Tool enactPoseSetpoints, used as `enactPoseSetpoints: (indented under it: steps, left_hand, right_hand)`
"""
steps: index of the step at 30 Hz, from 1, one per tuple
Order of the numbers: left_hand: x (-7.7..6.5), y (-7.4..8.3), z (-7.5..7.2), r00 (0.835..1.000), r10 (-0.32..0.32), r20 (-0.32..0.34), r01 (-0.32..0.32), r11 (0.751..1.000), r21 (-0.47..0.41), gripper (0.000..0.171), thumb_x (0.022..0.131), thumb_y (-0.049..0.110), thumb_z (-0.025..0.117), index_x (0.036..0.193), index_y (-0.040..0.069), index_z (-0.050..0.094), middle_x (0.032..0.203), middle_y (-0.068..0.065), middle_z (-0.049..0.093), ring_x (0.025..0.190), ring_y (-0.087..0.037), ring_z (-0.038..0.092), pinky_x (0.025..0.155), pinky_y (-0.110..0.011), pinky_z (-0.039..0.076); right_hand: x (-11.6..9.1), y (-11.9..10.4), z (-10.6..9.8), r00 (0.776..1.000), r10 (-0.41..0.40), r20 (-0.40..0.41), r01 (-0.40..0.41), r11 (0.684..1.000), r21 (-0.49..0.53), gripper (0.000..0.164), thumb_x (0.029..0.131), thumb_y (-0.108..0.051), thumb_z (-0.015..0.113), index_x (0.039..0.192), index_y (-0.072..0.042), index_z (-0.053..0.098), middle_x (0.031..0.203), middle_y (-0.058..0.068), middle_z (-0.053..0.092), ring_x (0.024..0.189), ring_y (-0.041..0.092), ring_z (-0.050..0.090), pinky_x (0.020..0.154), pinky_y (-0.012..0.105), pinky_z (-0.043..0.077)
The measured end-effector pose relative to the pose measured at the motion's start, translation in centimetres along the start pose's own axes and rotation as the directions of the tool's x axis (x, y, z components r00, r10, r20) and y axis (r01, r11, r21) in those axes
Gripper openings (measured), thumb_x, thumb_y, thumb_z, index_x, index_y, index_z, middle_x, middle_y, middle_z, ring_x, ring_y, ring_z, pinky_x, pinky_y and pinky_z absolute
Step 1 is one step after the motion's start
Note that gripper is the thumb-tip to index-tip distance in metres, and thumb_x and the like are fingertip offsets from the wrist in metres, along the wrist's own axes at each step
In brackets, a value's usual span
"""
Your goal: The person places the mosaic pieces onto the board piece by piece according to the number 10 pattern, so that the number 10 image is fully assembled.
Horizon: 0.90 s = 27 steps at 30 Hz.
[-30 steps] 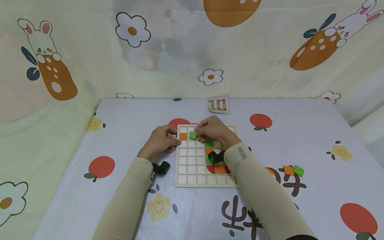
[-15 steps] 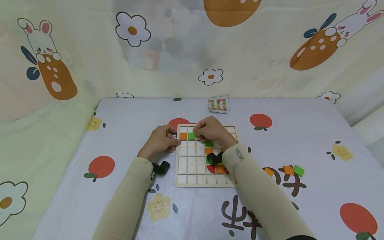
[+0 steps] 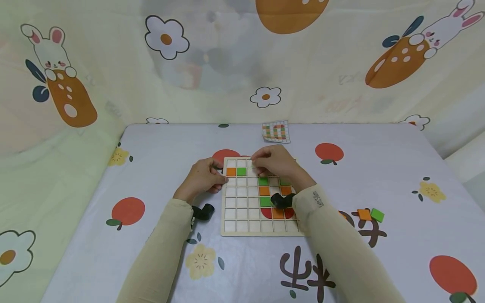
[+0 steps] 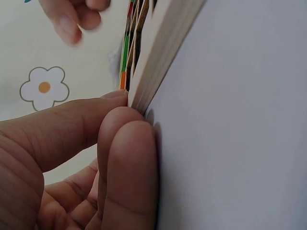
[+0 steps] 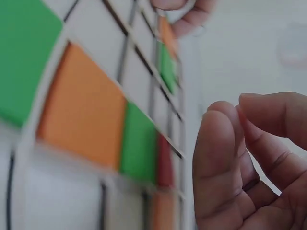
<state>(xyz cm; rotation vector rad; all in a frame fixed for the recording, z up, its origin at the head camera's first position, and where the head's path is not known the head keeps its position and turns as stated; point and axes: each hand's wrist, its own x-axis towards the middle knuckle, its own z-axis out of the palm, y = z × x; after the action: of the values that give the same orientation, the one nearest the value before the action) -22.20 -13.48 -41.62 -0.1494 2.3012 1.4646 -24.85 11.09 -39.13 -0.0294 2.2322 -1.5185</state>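
A wooden grid board (image 3: 242, 235) lies on the table, its square cells partly filled with coloured tiles. My left hand (image 3: 202, 179) pinches its left edge between thumb and fingers, as the left wrist view shows at the board's rim (image 4: 163, 48). Near that hand an orange tile (image 3: 231, 172) and a green tile (image 3: 241, 171) sit flat in neighbouring cells of the second row. Over the board's upper right is my right hand (image 3: 278, 162), fingers loosely bent with nothing between them in the right wrist view. It hides some upper cells. More green, orange and red tiles fill cells towards the right.
Right of the board lie a loose orange tile (image 3: 364, 214) and a loose green tile (image 3: 377, 215), with another orange piece (image 3: 342, 215) partly covered by the right sleeve. A small card with a coloured grid pattern (image 3: 275, 132) lies behind the board.
The green tile, tilted a second ago, came to lie flat in its cell beside the orange one. My right hand has let it go and shifted right; the left hand stays put.
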Motion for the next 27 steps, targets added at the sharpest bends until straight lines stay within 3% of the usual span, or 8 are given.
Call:
enactPoseSetpoints:
  steps: [7,14,21,27]
  left_hand:
    - [0.1,-0.2,-0.2,1.0,0.025,0.008,-0.025,1.0,-0.018,0.046,0.089,0.007,0.083,0.129,0.003,0.059,0.091,-0.012,0.065,0.064,-0.018,0.066,0.062,-0.026,0.061]
    - [0.0,-0.4,-0.3,0.999,0.032,0.013,-0.032,0.999,-0.022,0.047,0.089,0.007,0.083,0.129,0.002,0.058,0.092,-0.012,0.065,0.065,-0.017,0.067,0.062,-0.026,0.062]
    - [-0.2,-0.2,-0.2,1.0,0.024,0.02,-0.024,1.0,-0.003,0.048,0.09,0.009,0.082,0.131,0.003,0.058,0.094,-0.011,0.065,0.067,-0.017,0.067,0.063,-0.025,0.061]
    - [-0.1,-0.1,0.1,1.0,0.016,0.02,-0.016,1.0,0.011,0.047,0.09,0.009,0.082,0.13,0.003,0.058,0.093,-0.011,0.064,0.067,-0.016,0.066,0.061,-0.024,0.06]
  right_hand:
    - [-5.0,1.2,-4.9,0.998,0.004,-0.07,-0.008,0.998,-0.064,0.033,0.102,-0.024,0.069,0.122,0.002,0.069,0.104,0.017,0.068,0.084,0.024,0.065,0.075,0.03,0.062]
    - [-10.3,5.4,-8.9,0.991,0.07,-0.115,-0.095,0.97,-0.222,0.03,0.101,-0.023,0.07,0.118,0.002,0.07,0.099,0.012,0.071,0.085,0.025,0.065,0.072,0.032,0.061]
    - [-14.6,9.2,-10.6,0.975,0.162,-0.149,-0.198,0.942,-0.27,0.029,0.098,-0.021,0.073,0.116,0.001,0.07,0.085,0.007,0.07,0.072,0.022,0.061,0.057,0.031,0.055]
    - [-16.7,10.7,-10.7,0.969,0.199,-0.149,-0.233,0.936,-0.263,0.031,0.092,-0.017,0.079,0.114,0.003,0.07,0.081,0.006,0.068,0.071,0.021,0.061,0.059,0.03,0.056]
